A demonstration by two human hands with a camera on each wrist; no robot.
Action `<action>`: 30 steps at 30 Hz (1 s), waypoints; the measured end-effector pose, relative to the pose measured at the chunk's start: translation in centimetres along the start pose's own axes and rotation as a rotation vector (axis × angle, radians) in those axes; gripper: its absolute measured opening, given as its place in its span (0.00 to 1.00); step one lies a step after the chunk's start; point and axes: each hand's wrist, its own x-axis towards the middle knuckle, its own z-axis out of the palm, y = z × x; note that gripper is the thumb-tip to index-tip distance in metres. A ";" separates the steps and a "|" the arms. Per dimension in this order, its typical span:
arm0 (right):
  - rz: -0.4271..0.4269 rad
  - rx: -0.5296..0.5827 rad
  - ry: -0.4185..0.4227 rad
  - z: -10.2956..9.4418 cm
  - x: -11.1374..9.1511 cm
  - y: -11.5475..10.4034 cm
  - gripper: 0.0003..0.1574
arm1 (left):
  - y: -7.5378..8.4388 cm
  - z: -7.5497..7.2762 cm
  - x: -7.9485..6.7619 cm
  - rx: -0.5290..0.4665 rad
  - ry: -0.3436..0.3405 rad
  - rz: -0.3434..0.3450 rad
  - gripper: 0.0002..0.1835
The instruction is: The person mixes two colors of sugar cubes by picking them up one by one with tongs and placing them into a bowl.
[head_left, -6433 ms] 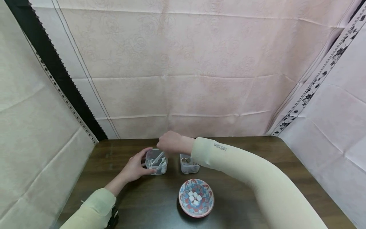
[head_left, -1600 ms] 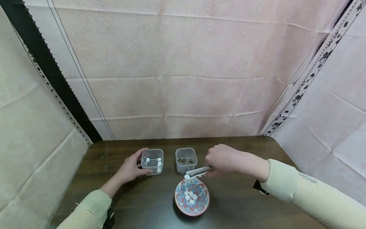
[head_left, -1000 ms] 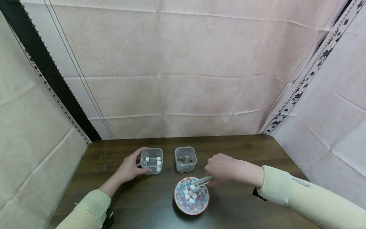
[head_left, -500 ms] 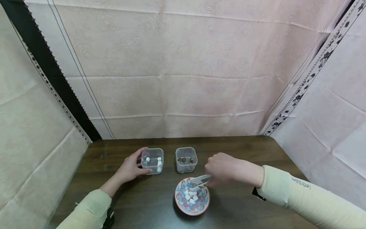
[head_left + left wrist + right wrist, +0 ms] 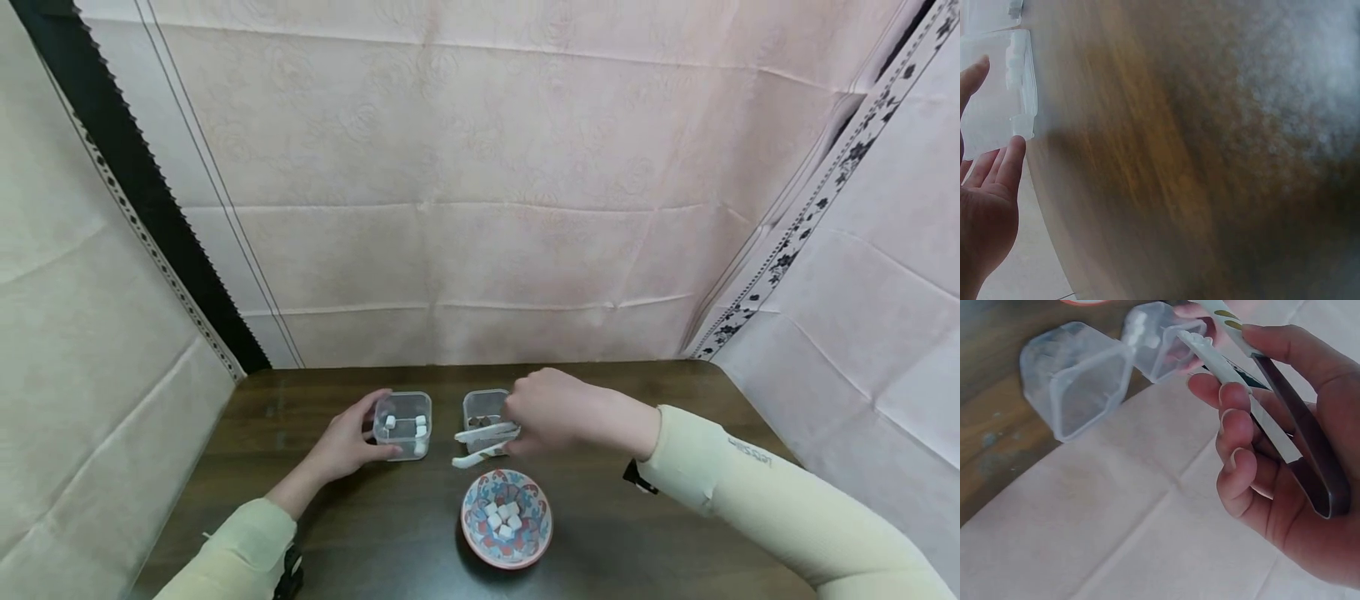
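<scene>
In the lower middle of the head view, left of centre, my left hand (image 5: 352, 442) grasps a clear, square plastic box (image 5: 403, 404), thumb against its near side and fingers round the far side. I judge that this pinch across the walls steadies the light box on the brown wooden table (image 5: 622, 533), leaving its top uncovered. Several small white cubes (image 5: 421, 421) lie inside it, most of them along the right-hand wall.

My right hand (image 5: 551, 412), right of centre, grips a pair of slim tongs with pale tips and a dark brown bent handle (image 5: 1285, 394). In the right wrist view the thumb presses one leg, the fingers curl against the other, and the bend sits by my palm; I take it that this lets a small squeeze work the tips. The legs stand apart with nothing visible between them, pointing toward the left of the frame and crossing above the near part of a second clear plastic box (image 5: 486, 402). That box stands to the right of the first, apart from it; it holds small brownish pieces, too small and covered for me to identify.

Toward the bottom centre, nearer to me than both boxes, sits a round bowl patterned in blue, red and white (image 5: 507, 558), with a cluster of white cubes (image 5: 503, 518) in its middle. Neither hand touches it; the spacing, I think, leaves the tongs room among all three containers.
</scene>
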 end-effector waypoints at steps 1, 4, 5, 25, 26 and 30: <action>0.002 -0.001 0.005 -0.2 0.4 0.0 0.21 | 0.0 0.0 0.0 -0.001 0.000 0.003 0.52; 0.017 0.004 0.003 -0.9 1.9 -0.1 0.22 | 0.1 0.1 -0.2 -0.007 0.003 0.009 0.52; 0.022 0.011 0.001 -1.0 2.4 -0.1 0.23 | 0.1 0.1 -0.2 -0.006 0.004 0.013 0.52; 0.086 -0.091 -0.116 -0.9 12.7 -0.9 0.26 | 0.0 -0.2 -0.1 -0.027 -0.011 0.028 0.52; 0.091 -0.098 -0.125 -0.8 13.1 -1.0 0.26 | 0.1 -0.2 -0.1 -0.027 -0.012 0.031 0.52; 0.098 -0.131 -0.150 -0.4 14.5 -1.6 0.22 | 0.3 -0.2 -0.3 -0.028 -0.014 0.037 0.52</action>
